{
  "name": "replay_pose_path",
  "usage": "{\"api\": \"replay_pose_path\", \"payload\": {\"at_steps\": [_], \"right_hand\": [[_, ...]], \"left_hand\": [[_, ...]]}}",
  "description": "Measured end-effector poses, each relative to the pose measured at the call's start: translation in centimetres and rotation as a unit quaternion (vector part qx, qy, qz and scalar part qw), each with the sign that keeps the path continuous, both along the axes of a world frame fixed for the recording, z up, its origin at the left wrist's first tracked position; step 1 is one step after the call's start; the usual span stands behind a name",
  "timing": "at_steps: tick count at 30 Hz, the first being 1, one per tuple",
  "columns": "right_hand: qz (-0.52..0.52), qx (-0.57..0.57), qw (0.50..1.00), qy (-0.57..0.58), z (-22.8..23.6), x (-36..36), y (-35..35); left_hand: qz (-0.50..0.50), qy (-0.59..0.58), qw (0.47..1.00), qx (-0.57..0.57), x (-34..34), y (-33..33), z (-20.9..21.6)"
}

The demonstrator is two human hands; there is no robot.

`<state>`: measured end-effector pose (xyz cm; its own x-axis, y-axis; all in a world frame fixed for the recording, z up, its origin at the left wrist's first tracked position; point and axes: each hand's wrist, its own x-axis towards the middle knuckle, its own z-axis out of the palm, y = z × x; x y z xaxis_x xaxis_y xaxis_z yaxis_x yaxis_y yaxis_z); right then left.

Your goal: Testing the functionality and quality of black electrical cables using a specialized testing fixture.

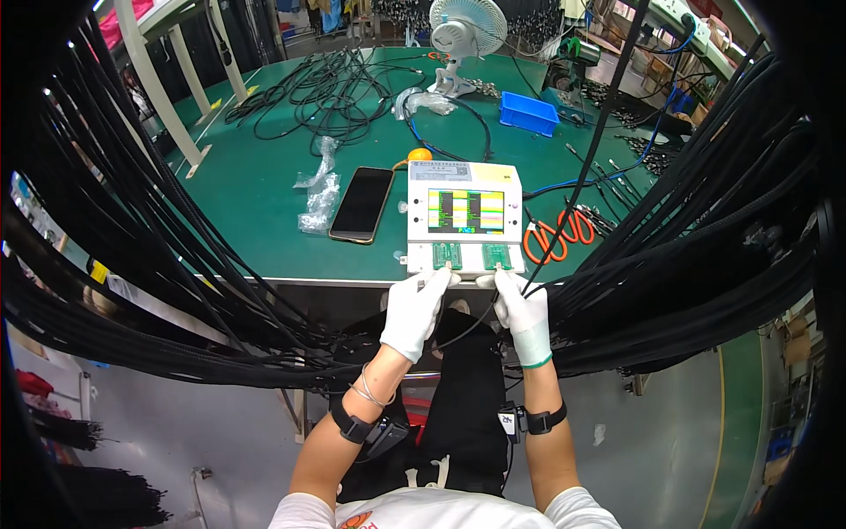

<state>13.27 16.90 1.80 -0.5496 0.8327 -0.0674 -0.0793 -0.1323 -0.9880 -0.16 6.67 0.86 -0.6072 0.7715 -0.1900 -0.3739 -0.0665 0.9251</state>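
A white cable tester [420, 231] with a lit colour screen [465, 212] stands at the table's near edge. Two small green circuit boards, a left one [447, 254] and a right one [497, 255], sit on its front ledge. My left hand [414, 310], in a white glove, pinches a cable end at the left board. At the right board my gloved right hand [525, 310] closes on another cable end. A thin black cable [472, 330] hangs in a curve below the hands. The fingers mostly hide both plugs, so how far they sit in the boards cannot be seen.
Left of the tester lie a black phone [362, 204] and clear plastic bags [321, 198]. Orange-handled scissors [546, 241] lie at its right. Farther back are a blue tray [528, 115], a white fan [465, 35] and coiled black cables [322, 93]. Hanging cable bundles [150, 212] flank both sides.
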Motion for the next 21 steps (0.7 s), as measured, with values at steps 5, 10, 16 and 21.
{"api": "replay_pose_path", "payload": {"at_steps": [5,10,16,21], "right_hand": [[0.004,0.021,1.0,-0.015,0.1,-0.2,0.0],[0.009,0.006,1.0,-0.026,-0.7,0.6,-0.6],[-0.08,0.034,0.996,-0.002,-1.3,2.1,-2.1],[0.013,0.015,1.0,0.014,-0.8,4.1,-6.3]], "left_hand": [[0.012,0.014,1.0,0.005,0.2,1.0,-0.4],[0.011,0.139,0.99,0.016,1.6,-0.7,-1.6],[-0.052,-0.158,0.983,-0.082,2.2,-4.8,-6.0],[-0.263,-0.375,0.874,-0.165,6.0,-1.9,-11.8]]}}
